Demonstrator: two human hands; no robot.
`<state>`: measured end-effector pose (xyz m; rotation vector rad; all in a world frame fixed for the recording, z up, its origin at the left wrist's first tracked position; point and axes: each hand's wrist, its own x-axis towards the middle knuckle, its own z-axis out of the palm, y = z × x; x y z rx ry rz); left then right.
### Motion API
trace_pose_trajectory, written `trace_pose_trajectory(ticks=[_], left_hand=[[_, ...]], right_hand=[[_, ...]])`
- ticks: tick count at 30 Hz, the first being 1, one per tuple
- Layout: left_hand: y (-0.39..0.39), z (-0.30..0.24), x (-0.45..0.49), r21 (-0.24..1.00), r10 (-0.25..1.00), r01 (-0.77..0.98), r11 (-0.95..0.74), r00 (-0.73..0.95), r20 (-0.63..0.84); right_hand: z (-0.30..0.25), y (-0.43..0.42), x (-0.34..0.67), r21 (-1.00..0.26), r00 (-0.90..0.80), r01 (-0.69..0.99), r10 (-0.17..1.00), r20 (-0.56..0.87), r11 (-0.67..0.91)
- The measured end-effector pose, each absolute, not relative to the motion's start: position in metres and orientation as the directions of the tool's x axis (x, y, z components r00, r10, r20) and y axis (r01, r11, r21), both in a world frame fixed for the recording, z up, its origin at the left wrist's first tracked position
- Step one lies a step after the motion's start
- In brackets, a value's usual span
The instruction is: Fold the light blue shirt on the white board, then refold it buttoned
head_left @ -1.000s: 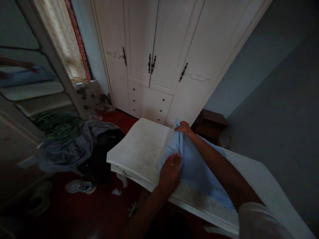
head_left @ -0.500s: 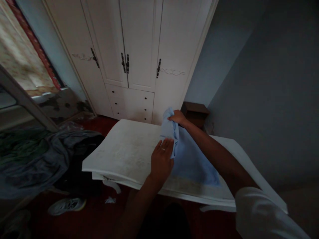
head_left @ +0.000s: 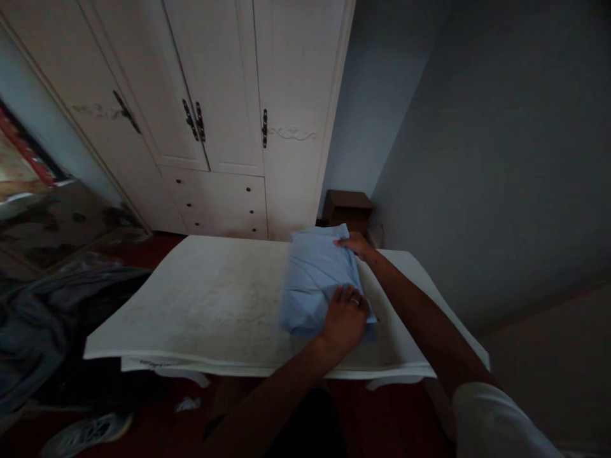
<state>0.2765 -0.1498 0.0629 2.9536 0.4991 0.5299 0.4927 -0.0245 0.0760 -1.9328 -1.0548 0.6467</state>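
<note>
A light blue cloth (head_left: 315, 280) lies folded into a narrower bundle on the white table (head_left: 210, 305), toward its right side. My left hand (head_left: 344, 319), with a ring on one finger, rests on the near end of the cloth, its fingers curled onto the fabric. At the cloth's far right corner my right hand (head_left: 354, 245) presses down, fingers closed on the edge. Both forearms reach in from the bottom right.
A white wardrobe (head_left: 214, 114) with dark handles and small drawers stands behind the table. A brown wooden box (head_left: 347, 207) sits in the corner by the grey wall. A heap of grey clothes (head_left: 42, 324) lies at left, a shoe (head_left: 86, 432) on the red floor.
The cloth has been folded over from spread out into a compact bundle. Both hands shifted right with it, and my view swung to the right.
</note>
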Motion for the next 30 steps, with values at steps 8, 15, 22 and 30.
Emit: trace_pose_trajectory(ticks=[8,15,22,30], left_hand=[[-0.162,0.025,0.294,0.119,0.285,0.264,-0.957,0.933,0.220],[-0.154,0.000,0.277,0.110,0.193,0.169,-0.979,0.947,0.258],[-0.163,0.004,0.287,0.148,0.214,0.170,-0.974,0.901,0.376],[-0.174,-0.009,0.291,0.106,0.190,0.164,-0.981,0.923,0.334]], right_hand=[[0.015,-0.053,0.517,-0.918,0.569,0.230,0.810,-0.142,-0.322],[-0.003,-0.061,0.519,-0.949,0.604,0.172,0.789,-0.111,-0.266],[-0.002,-0.057,0.527,-0.935,0.642,0.202,0.760,-0.097,-0.290],[0.009,-0.066,0.527,-0.787,0.715,0.437,0.699,0.009,-0.437]])
